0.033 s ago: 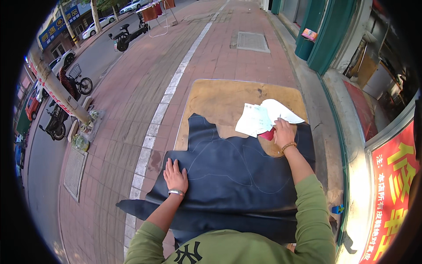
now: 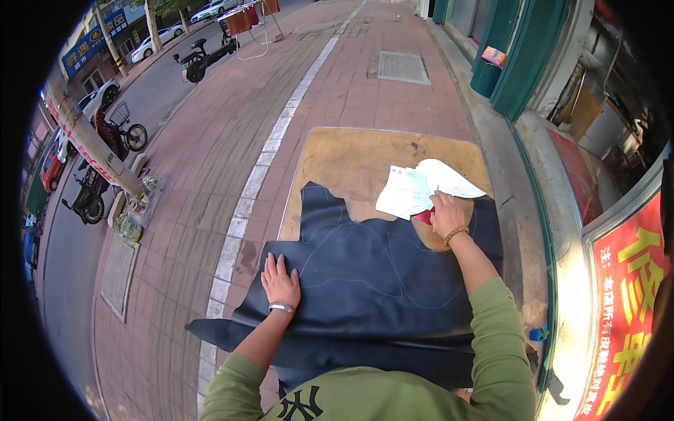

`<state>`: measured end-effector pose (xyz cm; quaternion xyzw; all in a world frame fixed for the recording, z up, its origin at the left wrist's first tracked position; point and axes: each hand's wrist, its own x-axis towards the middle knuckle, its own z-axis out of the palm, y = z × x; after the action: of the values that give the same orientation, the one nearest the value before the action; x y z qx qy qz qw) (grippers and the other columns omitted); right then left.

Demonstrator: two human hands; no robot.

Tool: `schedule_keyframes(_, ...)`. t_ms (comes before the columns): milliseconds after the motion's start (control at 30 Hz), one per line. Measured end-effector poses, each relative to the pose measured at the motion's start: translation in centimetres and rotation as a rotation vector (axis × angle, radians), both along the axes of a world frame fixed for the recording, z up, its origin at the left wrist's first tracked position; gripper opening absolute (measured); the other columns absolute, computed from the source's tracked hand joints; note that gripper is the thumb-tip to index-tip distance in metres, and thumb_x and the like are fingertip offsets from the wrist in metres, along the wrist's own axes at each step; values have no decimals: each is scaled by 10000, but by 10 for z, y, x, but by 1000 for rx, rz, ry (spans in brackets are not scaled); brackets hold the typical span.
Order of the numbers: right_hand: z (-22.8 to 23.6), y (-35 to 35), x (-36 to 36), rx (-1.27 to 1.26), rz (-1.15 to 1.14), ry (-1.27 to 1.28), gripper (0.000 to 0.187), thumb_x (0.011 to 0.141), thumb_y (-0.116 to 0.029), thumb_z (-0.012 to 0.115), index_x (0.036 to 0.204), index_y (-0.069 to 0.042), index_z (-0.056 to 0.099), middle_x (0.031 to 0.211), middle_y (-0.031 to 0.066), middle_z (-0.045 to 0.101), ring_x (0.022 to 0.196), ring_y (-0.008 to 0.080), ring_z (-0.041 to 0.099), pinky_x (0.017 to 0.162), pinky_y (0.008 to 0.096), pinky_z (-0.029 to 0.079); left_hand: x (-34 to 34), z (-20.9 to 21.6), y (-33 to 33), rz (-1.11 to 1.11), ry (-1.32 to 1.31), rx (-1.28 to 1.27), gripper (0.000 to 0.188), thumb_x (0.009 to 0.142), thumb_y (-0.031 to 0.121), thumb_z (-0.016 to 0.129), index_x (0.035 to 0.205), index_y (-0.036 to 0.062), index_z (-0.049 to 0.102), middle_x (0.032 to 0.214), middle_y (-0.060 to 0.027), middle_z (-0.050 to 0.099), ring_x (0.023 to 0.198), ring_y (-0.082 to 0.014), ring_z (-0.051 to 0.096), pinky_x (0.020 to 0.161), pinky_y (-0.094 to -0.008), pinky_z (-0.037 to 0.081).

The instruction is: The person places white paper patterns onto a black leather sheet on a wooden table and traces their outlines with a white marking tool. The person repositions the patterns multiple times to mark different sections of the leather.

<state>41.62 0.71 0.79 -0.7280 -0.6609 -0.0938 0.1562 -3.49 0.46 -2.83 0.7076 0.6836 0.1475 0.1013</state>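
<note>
A large sheet of black leather (image 2: 351, 256) with thin pale outlines drawn on it covers much of the table and hangs over its near side. My left hand (image 2: 279, 279) lies flat on its left part, fingers spread. At the far right of the leather, my right hand (image 2: 448, 214) is closed, with the tip of a thin pen-like tool (image 2: 437, 187) showing past the fingers. That hand is over the edge of white paper pieces (image 2: 405, 191) with faint writing. Partly under it is a small red thing (image 2: 423, 217), its kind hidden.
The tan wooden table (image 2: 358, 151) stands on a brick pavement. A shopfront with a red sign (image 2: 628, 302) runs along the right. A small blue object (image 2: 539, 334) sits beside the table. At left are a pole (image 2: 91, 144), parked bikes and a road.
My right hand has shifted slightly left, and the thin tool's tip has moved with it over the paper. My left hand and the leather have stayed put.
</note>
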Motion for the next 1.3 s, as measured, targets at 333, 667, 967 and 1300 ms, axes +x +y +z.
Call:
schedule_keyframes(333,37,43,-63,-408,179,-124,433,781,-218,663,1175,-72,559,1238,120,550,1181,278,520,1049,413,384,0,7,-1,8,-29,-18,551,905,282,561,1397,86,412,1541,-157,273,1431,-314,245,1154,-487,199)
schedule_keyframes(667,48,61,-78,-693,293,-382,325,838,-126,598,1151,-44,578,1190,153,581,1132,289,576,932,399,485,0,8,0,8,-51,-26,553,896,285,567,1390,83,422,1538,-159,276,1430,-321,243,1154,-492,198)
schedule_keyframes(967,26,49,-74,-553,162,-138,292,848,-171,606,1118,-62,617,1180,139,609,1126,285,570,950,413,472,14,31,-3,-186,-30,218,512,810,190,668,1283,65,515,1438,-162,410,1335,-349,366,1114,-490,270)
schedule_keyframes(1300,-35,-8,-58,-152,-37,140,513,880,-303,633,1303,-41,511,1459,164,422,1376,335,324,1143,515,195,238,55,98,-226,-229,-237,527,800,331,715,1232,69,568,1227,-153,560,1188,-324,505,973,-400,457)
